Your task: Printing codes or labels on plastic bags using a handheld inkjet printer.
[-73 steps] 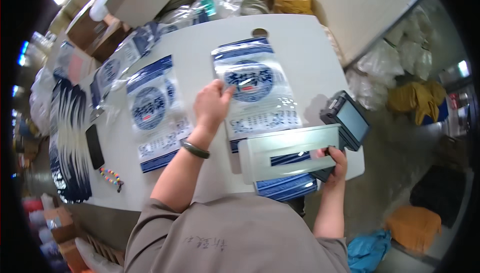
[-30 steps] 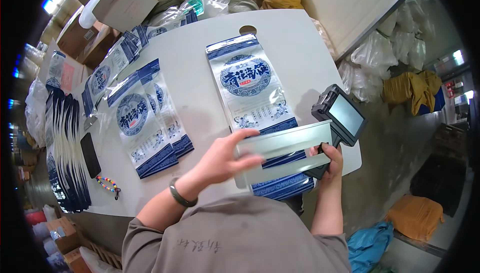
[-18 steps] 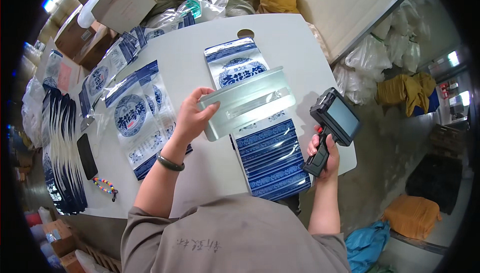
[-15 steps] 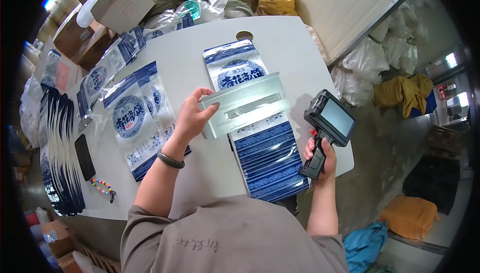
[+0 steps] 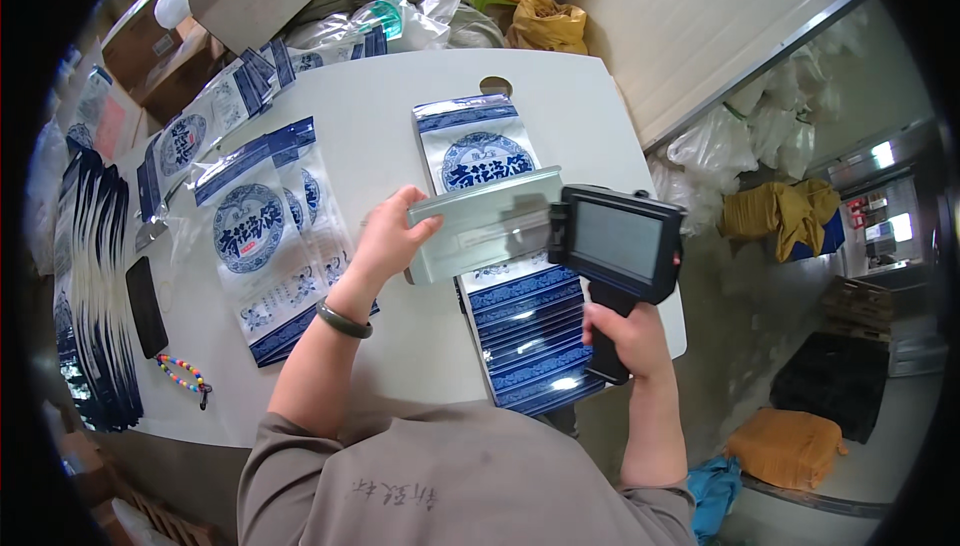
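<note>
Left fingers (image 5: 428, 228) pinch a translucent rectangular plastic frame (image 5: 478, 208), right fingers (image 5: 612, 324) encircle a black pistol-grip device (image 5: 614, 241) (apparently aligning; next needs steadiness).

Slotted plate (image 5: 478, 210) in left fingers (image 5: 427, 229) — black handheld device (image 5: 616, 242) in right fingers (image 5: 608, 321)

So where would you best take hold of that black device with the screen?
Probably by its handle, coming from the person's near right side: it juts from below the broad screen toward the person, and the right hand grips it there, leaving the screen uncovered.
</note>
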`<action>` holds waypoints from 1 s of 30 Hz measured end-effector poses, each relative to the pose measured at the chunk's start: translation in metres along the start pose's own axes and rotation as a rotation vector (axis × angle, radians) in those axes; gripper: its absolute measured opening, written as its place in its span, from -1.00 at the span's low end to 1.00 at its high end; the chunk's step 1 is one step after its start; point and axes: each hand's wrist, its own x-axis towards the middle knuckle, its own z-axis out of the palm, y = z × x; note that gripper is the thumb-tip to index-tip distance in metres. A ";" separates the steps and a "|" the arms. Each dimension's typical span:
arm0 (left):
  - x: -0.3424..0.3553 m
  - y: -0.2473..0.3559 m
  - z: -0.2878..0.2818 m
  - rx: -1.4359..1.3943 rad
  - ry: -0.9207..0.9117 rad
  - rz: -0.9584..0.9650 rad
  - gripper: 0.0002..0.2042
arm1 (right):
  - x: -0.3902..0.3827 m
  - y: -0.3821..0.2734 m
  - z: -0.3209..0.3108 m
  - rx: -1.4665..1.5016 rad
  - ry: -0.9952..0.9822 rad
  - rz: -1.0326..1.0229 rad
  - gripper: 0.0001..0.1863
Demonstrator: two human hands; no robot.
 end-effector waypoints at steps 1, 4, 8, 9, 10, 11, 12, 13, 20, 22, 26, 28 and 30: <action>0.000 -0.002 0.001 0.041 0.028 0.020 -0.76 | 0.001 -0.009 0.009 -0.033 -0.012 0.021 -0.77; -0.002 0.000 0.002 0.074 0.053 0.016 -0.72 | 0.010 -0.017 0.027 -0.108 -0.041 -0.004 -0.75; -0.005 0.011 -0.004 0.115 0.028 -0.027 -0.73 | 0.018 -0.031 0.050 -0.184 -0.071 0.100 -0.78; -0.007 0.012 -0.004 0.103 0.033 -0.028 -0.73 | 0.019 -0.033 0.056 -0.199 -0.063 0.134 -0.80; -0.008 0.013 -0.004 0.087 0.021 -0.040 -0.73 | 0.021 -0.035 0.061 -0.212 -0.054 0.168 -0.82; -0.008 0.014 -0.004 0.071 0.009 -0.052 -0.74 | 0.022 -0.034 0.065 -0.238 -0.068 0.210 -0.84; -0.009 0.016 -0.005 0.063 0.011 -0.054 -0.74 | 0.024 -0.035 0.070 -0.247 -0.067 0.211 -0.84; -0.009 0.020 -0.007 0.075 0.007 -0.054 -0.74 | 0.026 -0.035 0.076 -0.296 -0.073 0.236 -0.84; -0.005 0.010 -0.002 0.065 0.040 0.035 -0.77 | 0.039 -0.035 0.089 -0.527 -0.062 0.252 -0.86; -0.007 0.014 -0.003 0.007 0.019 -0.001 -0.76 | 0.045 -0.035 0.072 -0.521 0.002 0.253 -0.87; -0.007 0.016 -0.006 0.051 0.008 0.020 -0.79 | 0.052 -0.028 0.015 -0.361 0.104 0.285 -0.84; -0.006 0.009 -0.008 -0.020 -0.009 -0.004 -0.79 | 0.046 -0.013 -0.008 -0.142 0.207 0.229 -0.83; -0.007 0.008 -0.011 -0.089 -0.030 -0.037 -0.79 | 0.040 0.001 -0.018 0.012 0.335 0.111 -0.68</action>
